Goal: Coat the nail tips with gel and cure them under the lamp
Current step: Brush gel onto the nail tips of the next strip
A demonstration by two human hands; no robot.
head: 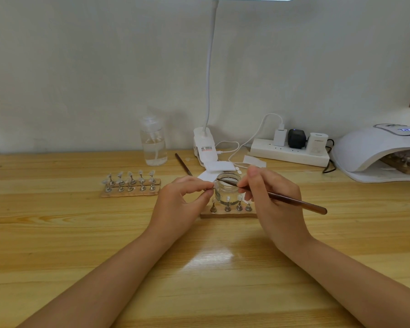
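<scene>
Left hand: your left hand [180,200] pinches a small clear nail tip on its stand [214,185].
Right hand: your right hand [268,197] pinches a slim brown wooden brush [291,200], bristles touching that tip.
Behind: a clear glass jar [227,189], just past the fingertips.
Below: a narrow wooden holder strip [229,214] of tips.
Far right edge: the white domed curing lamp [374,150], well apart.
Open room: bare wooden table [81,233] towards you.

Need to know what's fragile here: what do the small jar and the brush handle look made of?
Small jar: looks like clear glass, see-through with a threaded rim; clear plastic is possible. Brush handle: seemingly dark brown wood with a glossy varnish, judging by its sheen.
</scene>
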